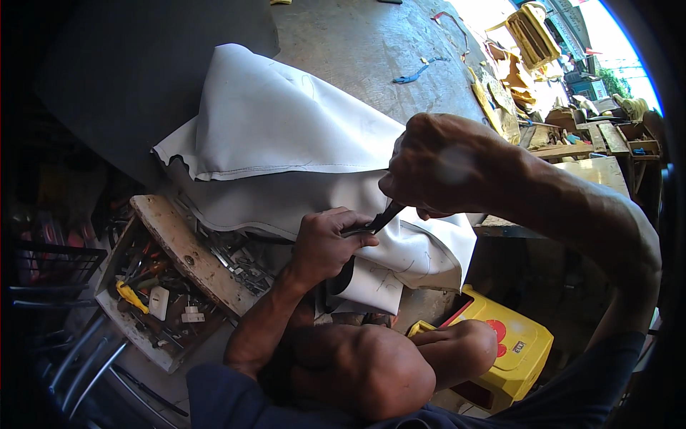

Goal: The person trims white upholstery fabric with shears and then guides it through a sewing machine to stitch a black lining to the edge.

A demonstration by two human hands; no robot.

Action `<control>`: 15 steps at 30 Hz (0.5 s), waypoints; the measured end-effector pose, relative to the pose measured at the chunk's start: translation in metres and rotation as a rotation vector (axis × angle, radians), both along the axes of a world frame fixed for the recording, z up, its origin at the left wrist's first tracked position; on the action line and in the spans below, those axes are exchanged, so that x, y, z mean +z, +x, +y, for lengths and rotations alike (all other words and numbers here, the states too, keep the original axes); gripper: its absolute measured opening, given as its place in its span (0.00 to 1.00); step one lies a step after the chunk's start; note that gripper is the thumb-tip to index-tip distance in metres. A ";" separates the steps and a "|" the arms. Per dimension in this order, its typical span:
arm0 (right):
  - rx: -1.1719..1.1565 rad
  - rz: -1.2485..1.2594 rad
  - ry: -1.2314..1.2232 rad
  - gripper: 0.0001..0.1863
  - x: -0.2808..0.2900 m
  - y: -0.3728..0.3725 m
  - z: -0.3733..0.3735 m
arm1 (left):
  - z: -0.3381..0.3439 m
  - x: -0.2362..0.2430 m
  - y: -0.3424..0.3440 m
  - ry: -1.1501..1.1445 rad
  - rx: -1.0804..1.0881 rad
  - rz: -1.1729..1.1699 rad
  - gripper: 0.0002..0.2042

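Observation:
A large white leather-like cover (300, 121) with a dark underside and stitched edges lies folded across the worktable and hangs over its near edge. My left hand (325, 242) is closed, pinching the cover's dark edge between thumb and fingers near the middle. Just to the right and above, my right hand (436, 168) is in a fist around a slim dark tool (386, 216), which slants down to the left hand's fingertips. Whether the tool is a blade or scissors I cannot tell; its upper part is hidden in the fist. The cover's near flap drapes over my knees.
A wooden drawer (189, 250) full of hand tools, with a yellow-handled one (131, 296), stands open at the left. Below right is a yellow plastic box (518, 336). Blue scraps (420, 70) lie on the grey tabletop (336, 43). Wood pieces (611, 136) clutter the far right.

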State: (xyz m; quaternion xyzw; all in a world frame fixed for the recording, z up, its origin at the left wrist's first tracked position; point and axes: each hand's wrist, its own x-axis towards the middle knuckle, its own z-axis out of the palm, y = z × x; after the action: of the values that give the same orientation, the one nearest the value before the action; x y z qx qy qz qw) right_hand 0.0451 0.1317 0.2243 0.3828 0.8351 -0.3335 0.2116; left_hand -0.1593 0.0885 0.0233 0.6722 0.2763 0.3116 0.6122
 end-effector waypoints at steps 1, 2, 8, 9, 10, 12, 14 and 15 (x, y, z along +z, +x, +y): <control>0.000 0.006 0.003 0.10 0.000 0.000 -0.001 | 0.000 0.000 -0.001 0.000 0.000 0.004 0.14; -0.006 0.002 0.003 0.10 0.000 0.000 0.000 | 0.000 0.000 -0.001 -0.013 -0.006 0.000 0.15; -0.012 0.001 -0.001 0.09 0.000 0.002 -0.002 | -0.001 0.001 0.002 -0.033 -0.021 0.004 0.15; -0.011 0.004 -0.001 0.09 -0.001 0.002 -0.003 | -0.002 0.001 0.002 -0.016 -0.014 0.000 0.15; -0.010 0.005 -0.002 0.09 -0.001 0.001 -0.001 | -0.002 0.001 0.002 0.001 -0.008 -0.006 0.15; -0.002 0.005 -0.003 0.09 -0.002 0.001 0.001 | -0.001 0.001 0.000 -0.020 -0.013 -0.006 0.15; -0.001 0.011 -0.009 0.08 -0.003 0.001 0.003 | 0.000 0.001 -0.001 -0.041 -0.027 0.011 0.15; -0.001 0.012 -0.012 0.08 -0.003 0.002 0.003 | 0.001 0.002 -0.001 -0.050 -0.039 0.028 0.15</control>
State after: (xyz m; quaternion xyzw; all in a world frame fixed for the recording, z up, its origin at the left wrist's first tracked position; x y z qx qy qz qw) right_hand 0.0467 0.1343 0.2209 0.3801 0.8342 -0.3408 0.2086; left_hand -0.1600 0.0892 0.0250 0.6661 0.2795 0.2832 0.6309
